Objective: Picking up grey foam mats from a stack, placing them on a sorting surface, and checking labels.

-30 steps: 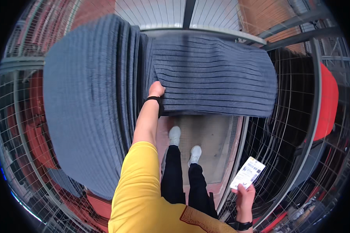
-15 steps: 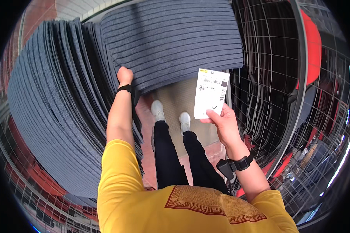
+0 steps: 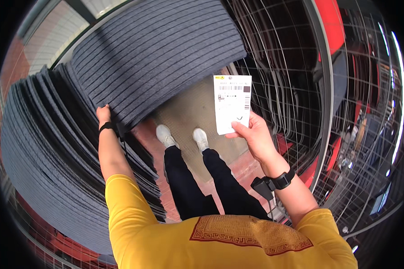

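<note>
- Left hand (image 3: pixel 103 115) has its fingers curled at the near edge of the ribbed grey-blue mat (image 3: pixel 161 54); whether they pinch it cannot be told.
- Ahead and right of that hand, the mat spreads wide; likely heavy, floppy, tough and grippy, best taken by an edge or corner.
- Beside the left forearm, the mat stack (image 3: pixel 40 157) crowds in with layered edges.
- Right hand (image 3: pixel 257 139) pinches a white label (image 3: pixel 232 105) by its bottom; probably light, thin card, easily creased, and it occupies those fingers.
- Between both hands, lower down, are white shoes (image 3: pixel 167 136).
- Rightward of the right hand, a wire mesh panel (image 3: pixel 331 80) limits reach.
</note>
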`<state>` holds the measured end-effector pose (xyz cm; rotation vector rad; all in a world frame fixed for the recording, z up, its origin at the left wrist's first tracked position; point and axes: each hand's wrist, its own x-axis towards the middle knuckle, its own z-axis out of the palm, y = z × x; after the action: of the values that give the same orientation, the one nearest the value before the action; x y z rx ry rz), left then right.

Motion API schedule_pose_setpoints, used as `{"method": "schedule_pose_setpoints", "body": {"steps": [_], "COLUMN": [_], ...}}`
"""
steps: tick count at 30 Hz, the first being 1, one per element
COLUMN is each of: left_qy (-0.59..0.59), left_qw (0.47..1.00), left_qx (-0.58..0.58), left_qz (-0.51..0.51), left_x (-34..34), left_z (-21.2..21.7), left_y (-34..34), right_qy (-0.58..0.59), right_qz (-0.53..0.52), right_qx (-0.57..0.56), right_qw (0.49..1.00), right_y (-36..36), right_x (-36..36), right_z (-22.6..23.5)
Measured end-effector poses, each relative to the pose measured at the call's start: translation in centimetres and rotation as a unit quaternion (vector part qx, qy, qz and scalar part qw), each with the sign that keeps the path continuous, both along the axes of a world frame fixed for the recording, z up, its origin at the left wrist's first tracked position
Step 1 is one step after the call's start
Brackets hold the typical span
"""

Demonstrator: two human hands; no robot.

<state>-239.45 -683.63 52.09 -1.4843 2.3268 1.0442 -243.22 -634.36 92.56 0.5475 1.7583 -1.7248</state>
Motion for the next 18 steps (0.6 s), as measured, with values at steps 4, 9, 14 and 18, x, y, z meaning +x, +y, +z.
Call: {"method": "schedule_pose_setpoints", "body": {"steps": [4,9,14,18], "left_qy": [0.063,0.046,0.141,0.073], "left_qw": [0.996,0.985,0.985,0.899], "left_qx": [0.049,0.162,-0.092,0.370], "left_qz": [0.027,0.038,0.046,0.221], "left_x": [2.1,-1.4,-0.6,-5.3], "left_z": [-6.1,-4.2,4.4,14.0], "left_y": [-0.3,-6.7,-1.2,-0.2], "right_qy": [-0.005,0.016,0.002,0.021], "right_qz": [-0.019,-0.042,-0.044,-0.059], "right_qx": [0.031,0.041,0.054,0.019], "right_qw": [0.999,0.998,0.998,0.998], "right_y": [2.6,5.4,7.9,8.8], "right_x": [-0.2,-0.9,-1.3,-0.8], "right_z": [-0.3,-1.2,0.0,2.4]}}
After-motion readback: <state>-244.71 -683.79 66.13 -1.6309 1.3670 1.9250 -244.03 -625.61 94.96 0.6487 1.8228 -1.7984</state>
